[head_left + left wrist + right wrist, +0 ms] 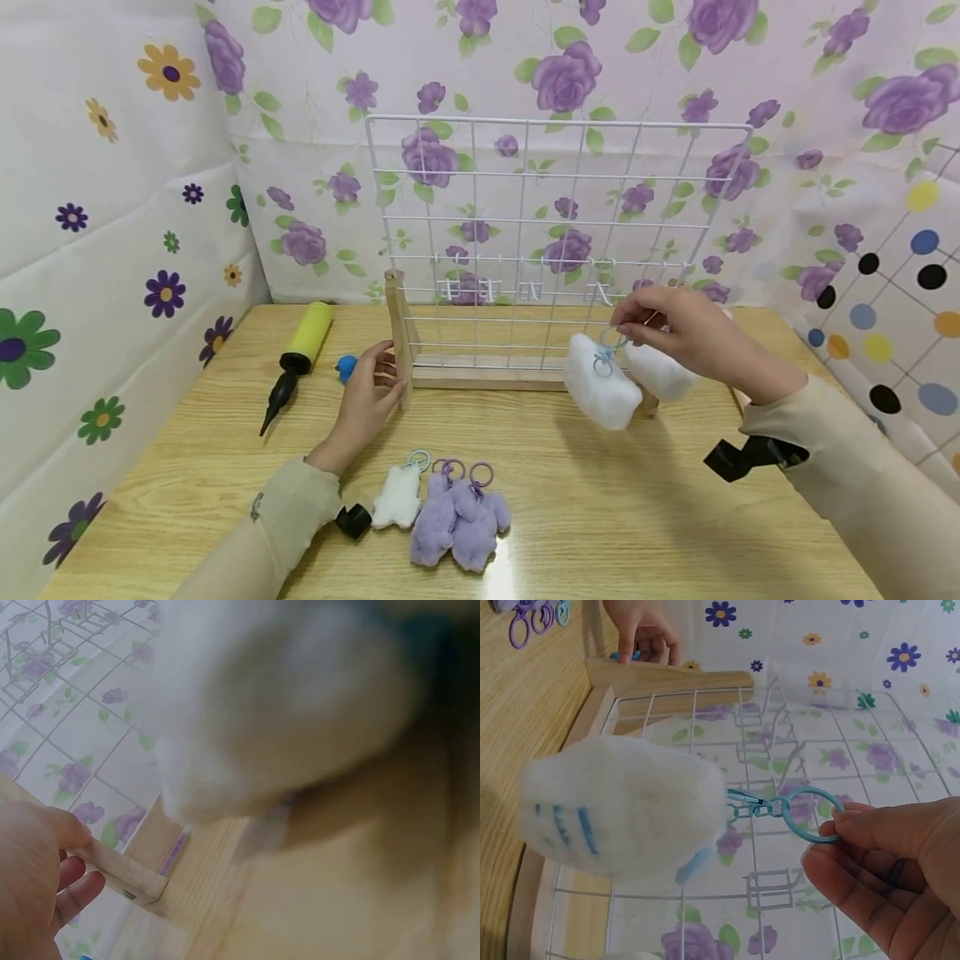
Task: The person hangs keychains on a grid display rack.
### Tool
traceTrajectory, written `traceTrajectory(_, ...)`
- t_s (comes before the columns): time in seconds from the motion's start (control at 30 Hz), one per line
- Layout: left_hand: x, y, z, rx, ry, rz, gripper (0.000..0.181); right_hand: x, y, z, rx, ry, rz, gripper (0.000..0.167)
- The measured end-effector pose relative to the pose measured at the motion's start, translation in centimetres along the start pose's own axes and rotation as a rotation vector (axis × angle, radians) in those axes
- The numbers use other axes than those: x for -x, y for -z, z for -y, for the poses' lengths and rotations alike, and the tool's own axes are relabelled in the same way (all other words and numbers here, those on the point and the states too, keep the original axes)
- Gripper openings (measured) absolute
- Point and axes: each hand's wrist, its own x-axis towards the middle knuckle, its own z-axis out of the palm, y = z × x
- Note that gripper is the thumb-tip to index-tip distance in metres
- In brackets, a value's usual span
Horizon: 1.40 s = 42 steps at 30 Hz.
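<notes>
My right hand pinches a light-blue key ring between thumb and fingers. From it, by a small chain and clasp, hangs a white plush keychain with blue marks, in front of the white wire grid. Another white plush shows beside it, partly behind; what supports it is hidden. At the rack's left end my left hand holds the wooden upright, thumb at its front and fingers on its outer side. White hooks sit on the grid. A blurred white plush fills much of the left wrist view.
Near the table's front lie a small white plush with a blue ring and purple plush keychains with purple rings. At left are a yellow hand pump with a black nozzle and a small blue object. Flowered cloth stands behind.
</notes>
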Motion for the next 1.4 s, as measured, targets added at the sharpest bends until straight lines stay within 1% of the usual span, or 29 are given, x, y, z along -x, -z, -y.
traceTrajectory(0.27, 0.0, 0.2, 0.0, 0.000, 0.008, 0.004, 0.059, -1.2, 0.9, -0.1, 0.020, -0.003, -0.018, 0.009)
traceTrajectory(0.43, 0.0, 0.3, 0.0, 0.009, 0.011, 0.002, 0.058, -1.9, 1.4, -0.2, 0.049, -0.021, -0.010, 0.010)
traceTrajectory(0.53, 0.0, 0.3, 0.0, 0.009, 0.008, 0.004, 0.058, -2.3, 1.5, -0.4, 0.046, -0.031, 0.000, 0.010)
traceTrajectory(0.77, -0.1, 0.2, 0.0, 0.006, 0.012, 0.006, 0.057, -2.9, 1.0, -1.2, 0.042, -0.061, 0.030, 0.011)
traceTrajectory(1.03, 0.2, 0.0, 0.3, 0.000, 0.017, -0.003, 0.060, -3.7, 0.1, -1.8, 0.059, -0.083, 0.079, 0.011)
traceTrajectory(1.4, 0.0, -0.1, 0.1, 0.002, 0.002, -0.007, 0.058, -3.8, -0.1, -1.9, 0.073, -0.077, 0.067, 0.008)
